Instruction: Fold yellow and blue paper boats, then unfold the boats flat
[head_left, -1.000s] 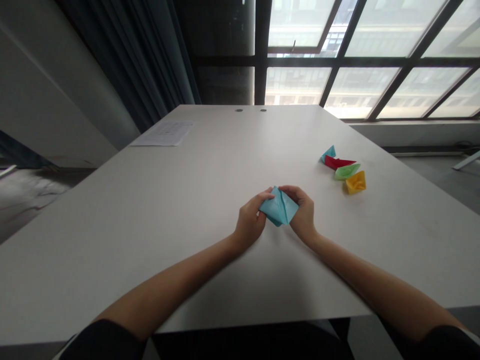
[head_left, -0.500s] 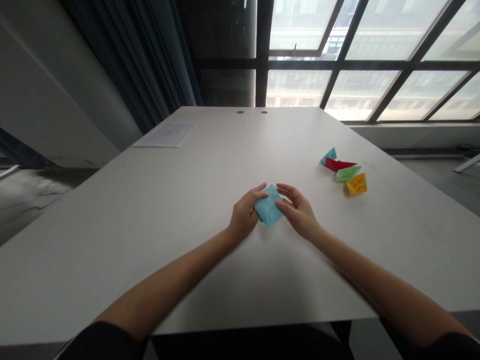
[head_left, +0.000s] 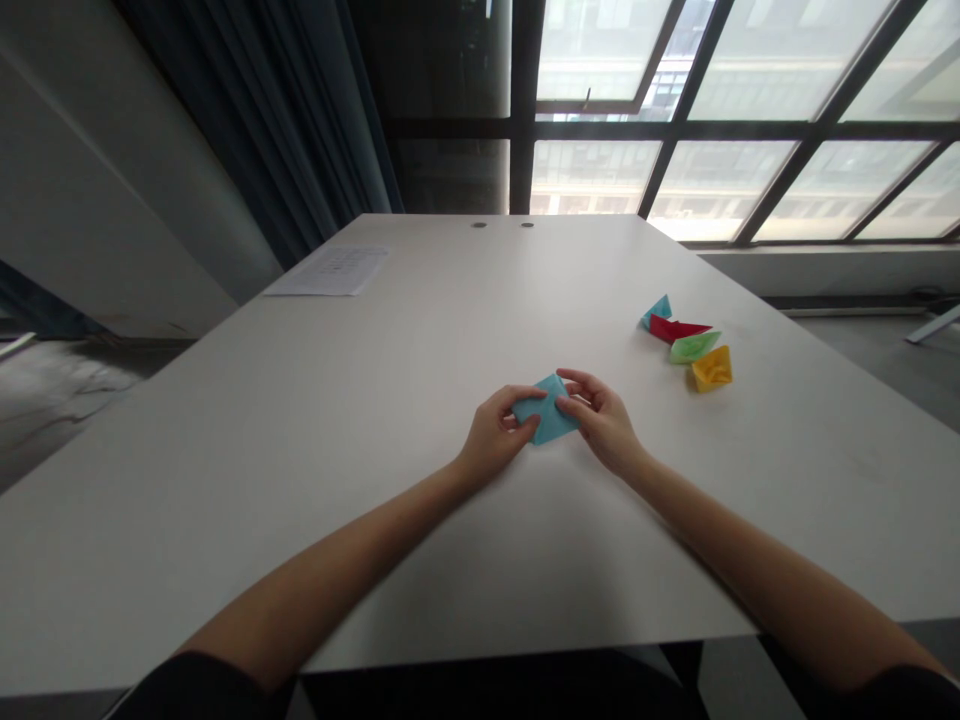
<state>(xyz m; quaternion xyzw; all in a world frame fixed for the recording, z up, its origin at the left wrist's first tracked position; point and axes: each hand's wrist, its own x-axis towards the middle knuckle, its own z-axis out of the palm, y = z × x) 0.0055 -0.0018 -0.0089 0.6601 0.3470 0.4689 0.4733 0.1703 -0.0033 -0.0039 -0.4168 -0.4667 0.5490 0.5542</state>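
Note:
A folded light-blue paper piece (head_left: 550,418) lies flat on the white table (head_left: 375,420), roughly at its middle. My left hand (head_left: 496,437) pinches its left edge, fingers curled on the paper. From the other side, my right hand (head_left: 604,423) grips its right edge with thumb and fingertips. Both forearms rest on the tabletop.
Four small folded paper boats sit in a row at the right: teal (head_left: 658,309), red (head_left: 677,327), green (head_left: 694,346), yellow (head_left: 711,367). A printed white sheet (head_left: 332,270) lies at the far left corner. Dark curtains and large windows stand behind the table.
The blue paper was held up and spread open between both hands; it has been flattened into a smaller shape and pressed down on the table, with both hands closing in on it.

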